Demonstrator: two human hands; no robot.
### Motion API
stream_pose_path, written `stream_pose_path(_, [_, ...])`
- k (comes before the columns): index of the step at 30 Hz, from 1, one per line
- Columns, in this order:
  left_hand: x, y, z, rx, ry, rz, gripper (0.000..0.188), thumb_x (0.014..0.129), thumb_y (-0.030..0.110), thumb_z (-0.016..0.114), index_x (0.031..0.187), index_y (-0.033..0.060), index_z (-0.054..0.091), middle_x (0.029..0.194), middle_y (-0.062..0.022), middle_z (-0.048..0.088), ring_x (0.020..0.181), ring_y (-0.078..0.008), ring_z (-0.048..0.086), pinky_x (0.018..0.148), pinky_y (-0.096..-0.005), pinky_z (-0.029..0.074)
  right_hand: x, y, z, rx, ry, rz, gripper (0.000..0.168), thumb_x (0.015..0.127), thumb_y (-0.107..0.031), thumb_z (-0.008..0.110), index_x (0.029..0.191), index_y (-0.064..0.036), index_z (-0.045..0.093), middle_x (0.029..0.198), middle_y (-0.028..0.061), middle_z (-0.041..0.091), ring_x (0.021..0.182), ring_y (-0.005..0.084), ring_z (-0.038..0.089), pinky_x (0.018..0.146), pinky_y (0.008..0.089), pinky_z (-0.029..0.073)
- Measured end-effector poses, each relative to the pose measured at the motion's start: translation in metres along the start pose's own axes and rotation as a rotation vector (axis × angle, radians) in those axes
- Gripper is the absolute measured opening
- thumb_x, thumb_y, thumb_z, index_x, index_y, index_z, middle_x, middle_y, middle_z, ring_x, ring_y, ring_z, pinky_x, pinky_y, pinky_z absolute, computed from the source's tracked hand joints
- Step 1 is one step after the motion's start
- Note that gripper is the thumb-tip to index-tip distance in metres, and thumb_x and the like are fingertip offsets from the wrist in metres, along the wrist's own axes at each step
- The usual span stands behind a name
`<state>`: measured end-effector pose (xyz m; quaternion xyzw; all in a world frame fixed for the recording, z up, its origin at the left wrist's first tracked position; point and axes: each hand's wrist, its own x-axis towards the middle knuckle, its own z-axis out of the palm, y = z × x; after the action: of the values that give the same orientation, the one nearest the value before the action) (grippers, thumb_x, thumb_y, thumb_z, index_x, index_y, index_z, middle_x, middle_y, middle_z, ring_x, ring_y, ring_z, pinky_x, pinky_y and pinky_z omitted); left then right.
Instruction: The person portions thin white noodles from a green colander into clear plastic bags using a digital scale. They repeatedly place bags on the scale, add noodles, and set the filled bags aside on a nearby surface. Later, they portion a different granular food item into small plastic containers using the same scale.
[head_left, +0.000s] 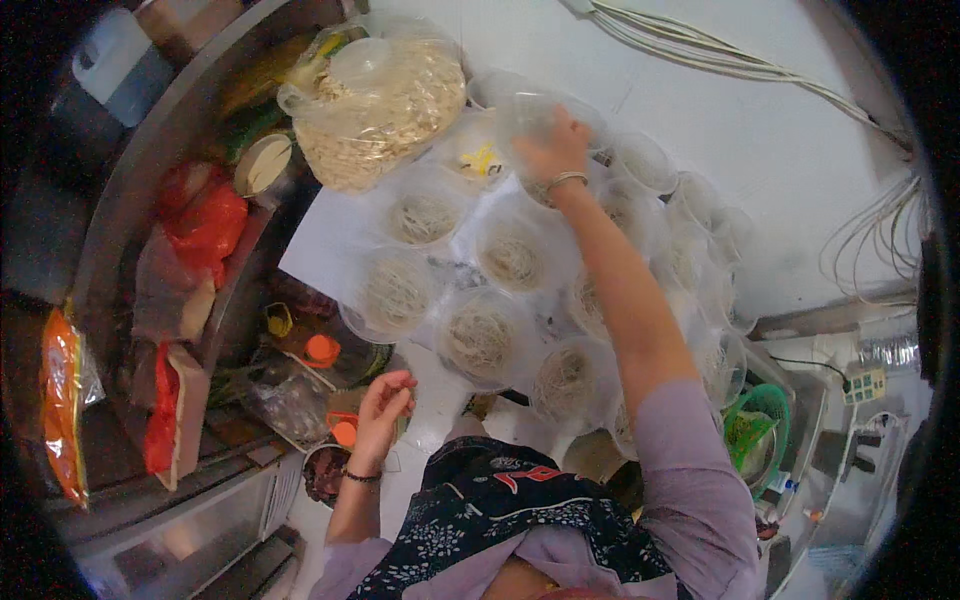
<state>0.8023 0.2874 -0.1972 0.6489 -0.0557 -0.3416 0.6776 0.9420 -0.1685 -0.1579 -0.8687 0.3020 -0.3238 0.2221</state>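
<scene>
My right hand reaches to the far side of the table, its fingers on a clear plastic bowl that looks blurred; whether it grips the bowl is hard to tell. Around it stand several clear plastic bowls with pale thin noodles, among them one near the table's front edge and one further left. Beside my right hand, one bowl holds something yellow. My left hand hangs in front of the table's left part, fingers loosely bent with nothing in them.
A big clear bag of pale dry pieces lies at the back left. Further left are a red plastic bag, a round container and bottles with orange caps. A green basket stands at the right; white cables run along the wall.
</scene>
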Motion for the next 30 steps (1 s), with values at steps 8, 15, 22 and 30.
stream_pose_path(8, [-0.002, 0.008, 0.005, 0.024, -0.005, 0.002, 0.029, 0.094, 0.013, 0.058, 0.123, 0.0076, 0.056, 0.115, -0.0034, 0.062, 0.09, -0.01, 0.056, 0.08, -0.0248, 0.046, 0.012, -0.052, -0.017, -0.386, -0.085, -0.495, 0.085, 0.07, -0.033, 0.079, 0.142, -0.011, 0.039, 0.13, 0.0263, 0.048, 0.127, 0.0397, 0.039, 0.101, 0.0464, 0.041])
stream_pose_path(15, [-0.001, 0.009, 0.08, 0.162, -0.36, 0.028, 0.035, 0.091, 0.009, 0.059, 0.125, 0.0077, 0.054, 0.117, -0.0044, 0.062, 0.087, -0.0079, 0.055, 0.075, -0.0229, 0.045, -0.078, 0.037, -0.229, 0.098, 0.303, -0.227, 0.081, 0.072, -0.029, 0.081, 0.141, -0.012, 0.04, 0.135, 0.0175, 0.039, 0.119, 0.0325, 0.047, 0.09, 0.04, 0.049])
stream_pose_path(22, [-0.048, -0.035, 0.246, 0.341, -0.893, -0.088, 0.037, 0.089, 0.007, 0.059, 0.126, 0.0062, 0.054, 0.118, -0.0046, 0.062, 0.086, -0.0089, 0.056, 0.075, -0.0231, 0.045, -0.469, 0.223, -0.524, 0.581, 0.528, 0.609, 0.065, 0.085, -0.035, 0.068, 0.138, -0.006, 0.046, 0.125, 0.0078, 0.056, 0.104, 0.0191, 0.058, 0.078, 0.0333, 0.054])
stream_pose_path(30, [-0.195, -0.125, 0.433, 0.674, -1.375, -0.242, 0.034, 0.089, 0.006, 0.059, 0.122, 0.0049, 0.056, 0.113, -0.0044, 0.063, 0.084, -0.0087, 0.056, 0.072, -0.0231, 0.045, -0.87, 0.212, -0.568, 0.581, 0.639, 1.479, 0.054, 0.09, -0.041, 0.054, 0.136, -0.013, 0.051, 0.118, 0.0092, 0.057, 0.089, 0.0208, 0.059, 0.072, 0.0347, 0.053])
